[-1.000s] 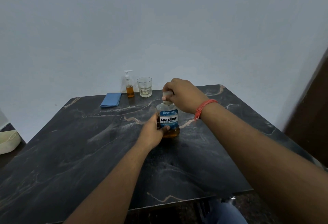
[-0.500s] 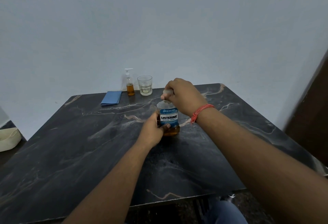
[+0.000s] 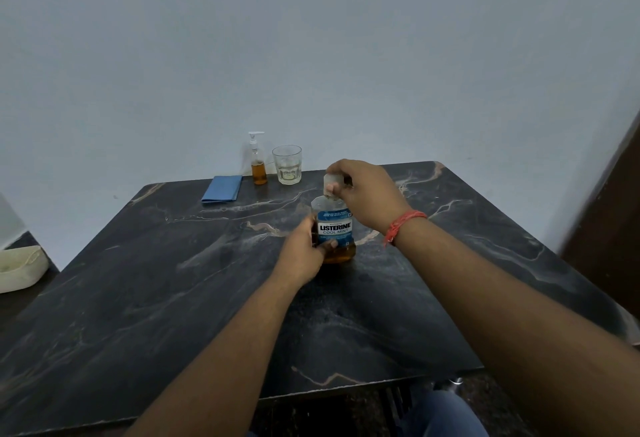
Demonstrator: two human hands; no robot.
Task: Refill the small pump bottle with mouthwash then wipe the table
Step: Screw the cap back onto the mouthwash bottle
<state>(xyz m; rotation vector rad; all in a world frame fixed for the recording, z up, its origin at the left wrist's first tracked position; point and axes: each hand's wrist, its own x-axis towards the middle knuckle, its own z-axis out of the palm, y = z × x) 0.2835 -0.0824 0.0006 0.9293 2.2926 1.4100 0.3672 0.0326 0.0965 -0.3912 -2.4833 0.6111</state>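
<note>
A mouthwash bottle [image 3: 335, 228] with a blue label and amber liquid stands upright in the middle of the dark marble table [image 3: 173, 298]. My left hand [image 3: 303, 253] grips its lower body from the left. My right hand [image 3: 363, 194] curls round its clear cap [image 3: 329, 183] from above. The small pump bottle [image 3: 258, 163], part filled with amber liquid and topped by a white pump, stands at the table's far edge by the wall. A folded blue cloth [image 3: 222, 188] lies just left of it.
A clear drinking glass [image 3: 287, 164] stands right of the pump bottle. A pale basket [image 3: 19, 272] sits off the table at the left. A dark door frame [image 3: 609, 228] rises at the right. The table's near edge is close to my lap.
Both hands stay on the mouthwash bottle. My right hand has shifted slightly on the cap, which now shows more clearly between the fingers. The bottle has not moved.
</note>
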